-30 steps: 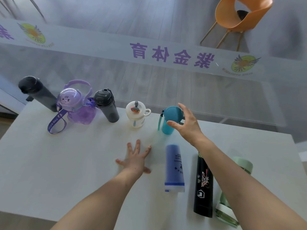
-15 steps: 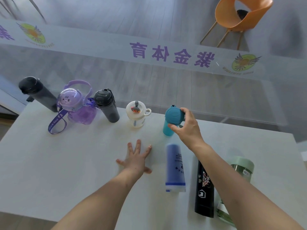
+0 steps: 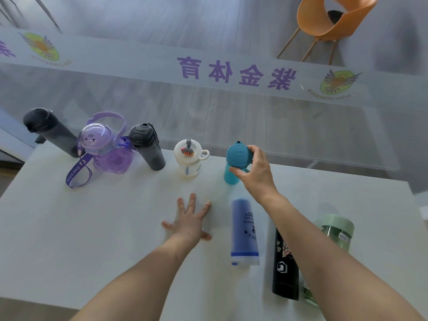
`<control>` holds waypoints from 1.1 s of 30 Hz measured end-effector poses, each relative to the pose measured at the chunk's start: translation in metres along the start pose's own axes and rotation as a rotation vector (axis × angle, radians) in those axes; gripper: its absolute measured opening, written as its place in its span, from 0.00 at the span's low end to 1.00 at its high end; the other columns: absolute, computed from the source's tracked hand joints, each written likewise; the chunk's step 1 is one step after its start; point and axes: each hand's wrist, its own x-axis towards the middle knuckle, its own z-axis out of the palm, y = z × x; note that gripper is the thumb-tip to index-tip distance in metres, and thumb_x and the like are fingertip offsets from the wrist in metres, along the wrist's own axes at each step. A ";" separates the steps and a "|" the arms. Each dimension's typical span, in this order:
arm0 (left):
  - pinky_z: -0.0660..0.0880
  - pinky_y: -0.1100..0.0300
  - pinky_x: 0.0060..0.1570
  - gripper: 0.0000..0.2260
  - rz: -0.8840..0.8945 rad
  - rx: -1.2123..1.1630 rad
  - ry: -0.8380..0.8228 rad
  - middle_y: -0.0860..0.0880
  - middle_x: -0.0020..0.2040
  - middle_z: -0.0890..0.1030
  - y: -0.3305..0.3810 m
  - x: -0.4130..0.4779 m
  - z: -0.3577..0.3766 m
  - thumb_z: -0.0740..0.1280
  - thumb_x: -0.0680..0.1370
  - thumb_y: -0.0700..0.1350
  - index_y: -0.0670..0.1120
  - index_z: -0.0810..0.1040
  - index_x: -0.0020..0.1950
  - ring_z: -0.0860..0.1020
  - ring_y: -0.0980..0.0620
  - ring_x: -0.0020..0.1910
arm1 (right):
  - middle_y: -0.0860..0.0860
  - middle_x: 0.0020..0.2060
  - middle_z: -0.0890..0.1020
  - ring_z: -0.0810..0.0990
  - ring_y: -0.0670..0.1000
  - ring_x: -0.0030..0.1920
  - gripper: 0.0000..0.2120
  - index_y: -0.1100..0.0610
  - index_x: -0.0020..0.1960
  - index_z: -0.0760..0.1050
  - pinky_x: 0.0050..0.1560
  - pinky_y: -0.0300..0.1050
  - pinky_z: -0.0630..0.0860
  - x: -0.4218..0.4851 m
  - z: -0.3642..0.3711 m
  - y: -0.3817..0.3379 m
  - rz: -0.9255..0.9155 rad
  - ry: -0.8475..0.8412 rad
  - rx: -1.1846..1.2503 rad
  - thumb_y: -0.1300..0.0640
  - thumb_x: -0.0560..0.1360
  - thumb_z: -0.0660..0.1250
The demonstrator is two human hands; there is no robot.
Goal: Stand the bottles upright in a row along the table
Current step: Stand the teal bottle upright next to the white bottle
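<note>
Table (image 3: 92,228) | left hand (image 3: 192,222) flat | right hand (image 3: 253,173) seemingly gripping teal bottle (image 3: 237,158)

On the white table (image 3: 69,239), five bottles stand along the far edge: a dark grey bottle (image 3: 49,132) far left, a purple bottle (image 3: 106,147) with a strap, a second grey bottle (image 3: 148,148), a small white bottle (image 3: 188,159), and a teal bottle (image 3: 235,163). The right hand (image 3: 254,172) grips the teal bottle by its lid. The left hand (image 3: 192,222) lies flat, fingers spread. Nearer, to the right, a blue bottle (image 3: 244,231), a black bottle (image 3: 284,267) and a green bottle (image 3: 338,230) lie on their sides.
</note>
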 end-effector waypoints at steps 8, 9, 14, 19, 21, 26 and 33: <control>0.52 0.16 0.65 0.51 0.004 -0.001 -0.001 0.56 0.80 0.27 0.001 -0.001 -0.001 0.77 0.72 0.59 0.73 0.38 0.78 0.27 0.41 0.78 | 0.52 0.60 0.74 0.74 0.50 0.56 0.32 0.56 0.67 0.68 0.55 0.43 0.75 0.002 0.002 -0.006 0.014 0.028 -0.021 0.53 0.69 0.81; 0.52 0.16 0.65 0.51 0.004 -0.003 -0.002 0.56 0.80 0.27 0.001 -0.001 -0.001 0.77 0.72 0.59 0.73 0.38 0.78 0.27 0.41 0.78 | 0.52 0.60 0.74 0.74 0.49 0.55 0.32 0.56 0.67 0.68 0.55 0.42 0.75 0.001 0.003 -0.006 0.012 0.036 -0.027 0.53 0.69 0.81; 0.52 0.16 0.65 0.51 0.005 -0.006 -0.002 0.56 0.79 0.26 0.001 -0.001 -0.001 0.77 0.73 0.58 0.73 0.38 0.78 0.27 0.41 0.78 | 0.53 0.60 0.75 0.75 0.51 0.56 0.33 0.56 0.67 0.69 0.57 0.48 0.77 0.000 -0.002 -0.005 0.023 0.048 -0.047 0.52 0.69 0.81; 0.52 0.16 0.65 0.51 0.005 0.000 -0.004 0.55 0.79 0.26 0.001 -0.001 -0.001 0.76 0.72 0.59 0.72 0.38 0.78 0.27 0.41 0.78 | 0.52 0.60 0.75 0.75 0.50 0.56 0.33 0.56 0.67 0.69 0.57 0.47 0.76 0.000 -0.004 -0.005 0.024 0.035 -0.066 0.51 0.69 0.81; 0.52 0.16 0.65 0.51 0.005 0.001 -0.005 0.55 0.79 0.26 0.001 -0.001 0.000 0.76 0.72 0.59 0.72 0.38 0.78 0.27 0.41 0.78 | 0.52 0.60 0.75 0.75 0.50 0.56 0.33 0.56 0.67 0.69 0.57 0.46 0.76 0.001 -0.004 -0.006 0.021 0.031 -0.069 0.51 0.69 0.81; 0.52 0.16 0.65 0.51 0.010 -0.006 -0.006 0.55 0.79 0.26 0.000 0.000 0.000 0.76 0.73 0.59 0.73 0.38 0.78 0.27 0.41 0.78 | 0.52 0.60 0.75 0.74 0.49 0.56 0.33 0.56 0.67 0.69 0.56 0.44 0.74 0.002 -0.004 -0.007 0.014 0.024 -0.063 0.51 0.69 0.81; 0.51 0.15 0.64 0.52 0.002 0.004 0.003 0.56 0.79 0.26 -0.002 0.006 0.005 0.77 0.71 0.60 0.74 0.37 0.77 0.27 0.41 0.78 | 0.52 0.60 0.75 0.74 0.49 0.57 0.34 0.56 0.67 0.69 0.57 0.42 0.74 0.001 -0.006 -0.008 0.018 0.007 -0.064 0.51 0.69 0.81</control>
